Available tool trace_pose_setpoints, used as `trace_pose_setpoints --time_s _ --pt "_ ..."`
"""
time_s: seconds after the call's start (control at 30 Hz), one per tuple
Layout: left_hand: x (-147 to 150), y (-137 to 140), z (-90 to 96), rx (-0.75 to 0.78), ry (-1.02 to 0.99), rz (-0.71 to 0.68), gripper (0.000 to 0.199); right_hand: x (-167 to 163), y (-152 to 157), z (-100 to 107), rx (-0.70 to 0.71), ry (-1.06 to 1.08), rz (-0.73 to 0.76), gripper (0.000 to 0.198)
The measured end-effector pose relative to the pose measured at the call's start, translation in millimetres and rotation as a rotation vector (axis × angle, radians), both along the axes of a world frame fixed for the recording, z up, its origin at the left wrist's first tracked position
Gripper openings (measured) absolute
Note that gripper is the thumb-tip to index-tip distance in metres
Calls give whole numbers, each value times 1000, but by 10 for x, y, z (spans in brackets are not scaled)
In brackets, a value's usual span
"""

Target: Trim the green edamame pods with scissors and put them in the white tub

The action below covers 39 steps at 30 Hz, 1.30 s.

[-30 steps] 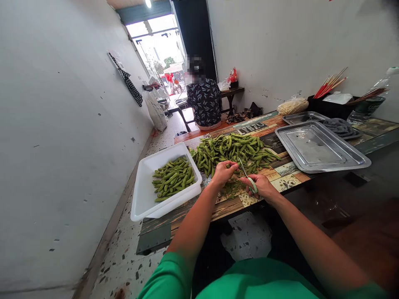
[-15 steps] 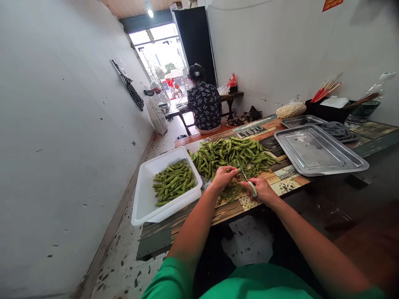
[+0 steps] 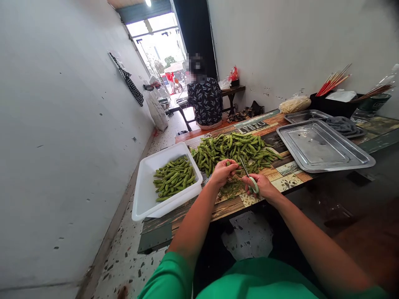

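Observation:
Pinched in the fingers of my left hand is a green soybean pod. My right hand grips a pair of scissors by pale green handles, blades pointing up and away, just right of the left fingertips. Behind both hands a heap of pods spreads over the patterned table. Small green trimmings lie on the tabletop below the hands. To the left, a white plastic tub holds more pods.
Metal trays lie on the right, one with a grey cloth. Behind them are a black box of skewers and a bagged pale bundle. A person sits beyond the table; a wall runs along the left.
The scissor blades look more parted and slightly farther from the left fingertips. Both hands stay near the same spot; the whole view has shifted slightly.

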<state>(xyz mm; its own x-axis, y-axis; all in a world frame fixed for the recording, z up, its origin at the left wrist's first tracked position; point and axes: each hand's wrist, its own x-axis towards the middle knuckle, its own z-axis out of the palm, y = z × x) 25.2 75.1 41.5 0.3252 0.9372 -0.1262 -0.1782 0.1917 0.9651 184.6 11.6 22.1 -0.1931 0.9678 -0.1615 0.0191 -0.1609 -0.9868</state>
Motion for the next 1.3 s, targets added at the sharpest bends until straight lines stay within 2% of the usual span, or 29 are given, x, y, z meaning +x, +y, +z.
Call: trace_pose_setpoints --time_s 0.2,0.43,0.63,0.7,0.73,0.8,0.9,0.97,1.03,1.17,1.3 --pt "16 -28 -15 37 -5 -35 45 6 -5 13 8 -37 13 44" --pt "10 -41 0 38 49 -55 41 5 -18 -15 39 -54 -57 45" --pt "-60 58 60 -16 -182 114 34 -14 -15 -33 -23 -18 -71 41" --pt "-84 84 52 28 -65 205 26 -20 -16 -24 -44 -8 -76 41" --pt "-92 88 37 87 78 256 24 -21 -17 -19 -47 -2 -79 42" --pt "-93 80 -10 263 489 332 19 -22 -19 -15 -44 3 -80 42" --pt "-67 52 -83 434 1106 271 12 -13 -11 -29 -23 -23 -62 43" --pt "-50 44 -104 464 1311 183 13 -2 4 -47 -18 -44 -44 43" --pt "-46 50 -98 521 1341 146 17 9 24 -62 -22 -56 -21 43" --pt "-69 69 -49 699 1218 179 28 21 51 -52 -54 -58 16 45" --pt "-76 48 -7 771 1088 57 32 23 40 -1 -63 -48 30 45"
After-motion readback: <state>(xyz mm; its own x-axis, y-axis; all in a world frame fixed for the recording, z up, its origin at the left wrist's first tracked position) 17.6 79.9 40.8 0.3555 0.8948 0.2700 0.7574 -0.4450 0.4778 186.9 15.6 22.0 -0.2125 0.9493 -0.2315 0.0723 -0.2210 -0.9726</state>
